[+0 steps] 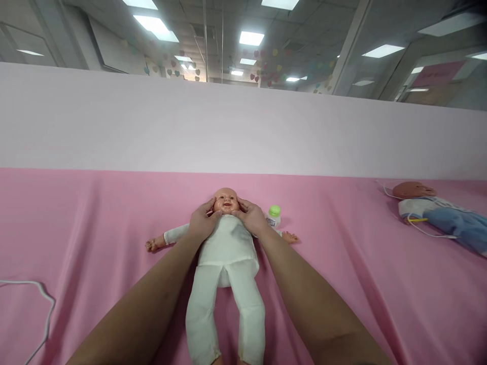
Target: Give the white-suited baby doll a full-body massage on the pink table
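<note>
And here we are at the pink cloth (pixel 323 294), where a baby doll (pixel 228 258) lies on its back, midway between the left and right sides, head toward the far edge, legs stretching down to the near one. Both hands are on it! The left hand (pixel 203 220) cups one side of the doll's head (pixel 226 200), fingers bent together against the cheek, thumb in at the jaw. The right hand (pixel 251 217) mirrors it on the other side, fingers clamped in just the same way, thumb under the chin. How hard they press, I cannot tell. The doll, all in a white outfit (pixel 228 248), has its arms flung wide, one small hand out past each forearm.

Just beside the right hand stands a little bottle (pixel 273 220) with a green cap (pixel 274 210). Over at the far right corner of the cloth, well apart from the action, lies a second doll (pixel 452 223) in blue and white, thin white tubing (pixel 429 233) looped across it. Down in the near left corner, a pale cable (pixel 49 320) bends toward the near edge. A white wall (pixel 243 129) rises along the far edge, with glass (pixel 304 30) above.
</note>
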A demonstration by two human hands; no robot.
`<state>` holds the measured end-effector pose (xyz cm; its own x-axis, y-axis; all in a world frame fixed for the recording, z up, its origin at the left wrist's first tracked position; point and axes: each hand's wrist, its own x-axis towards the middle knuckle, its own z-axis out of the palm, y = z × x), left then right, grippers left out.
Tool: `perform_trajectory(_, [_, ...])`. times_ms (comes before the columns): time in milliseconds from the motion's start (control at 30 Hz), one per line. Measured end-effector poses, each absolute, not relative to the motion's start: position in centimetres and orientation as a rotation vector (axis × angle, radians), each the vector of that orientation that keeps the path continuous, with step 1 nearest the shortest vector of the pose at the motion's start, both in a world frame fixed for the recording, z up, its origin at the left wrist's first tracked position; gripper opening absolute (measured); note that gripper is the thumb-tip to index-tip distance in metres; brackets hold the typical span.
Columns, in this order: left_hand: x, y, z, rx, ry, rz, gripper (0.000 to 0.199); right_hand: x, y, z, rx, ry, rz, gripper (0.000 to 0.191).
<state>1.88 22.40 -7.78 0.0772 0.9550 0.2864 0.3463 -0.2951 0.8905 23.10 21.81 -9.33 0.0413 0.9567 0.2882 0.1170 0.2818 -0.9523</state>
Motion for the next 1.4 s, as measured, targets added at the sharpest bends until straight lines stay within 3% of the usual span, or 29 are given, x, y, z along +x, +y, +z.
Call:
perform_trajectory(167, [1.6, 22.7, -8.0, 1.797, 1.279, 1.214, 0.056, 23.4, 22.0, -9.3, -0.969, -1.292, 1.042, 0.067])
perform_trajectory(333, [2.0, 22.9, -8.4, 1.755, 1.259, 1.235, 0.076, 22.8, 21.8, -9.2, -1.033, -1.258, 0.991, 0.079])
perform_trajectory(467, [2.3, 22.8, -8.4, 1.746, 1.299, 1.243, 0.081, 22.0, 21.4, -8.9, -1.108, -1.26, 0.889, 0.087])
perform_trajectory(767, [2.1, 22.8, -8.6, 1.738, 1.314, 1.226, 0.076, 22.3, 20.8, -8.6, -1.27, -1.411, 0.673, 0.074])
perform_trajectory(1167, [1.6, 22.6, -8.0, 1.725, 1.241, 1.23, 0.059, 23.7, 22.2, -10.0, -1.031, -1.377, 0.937, 0.057])
perform_trajectory(1267, [1.8, 22.4, -7.8, 1.678, 1.24, 1.238, 0.066, 23.6, 21.9, -9.5, -1.078, -1.377, 0.898, 0.054])
perform_trajectory(1400, [2.2, 22.5, -8.1, 1.693, 1.318, 1.222, 0.08, 22.5, 21.1, -8.9, -1.184, -1.386, 0.794, 0.07])
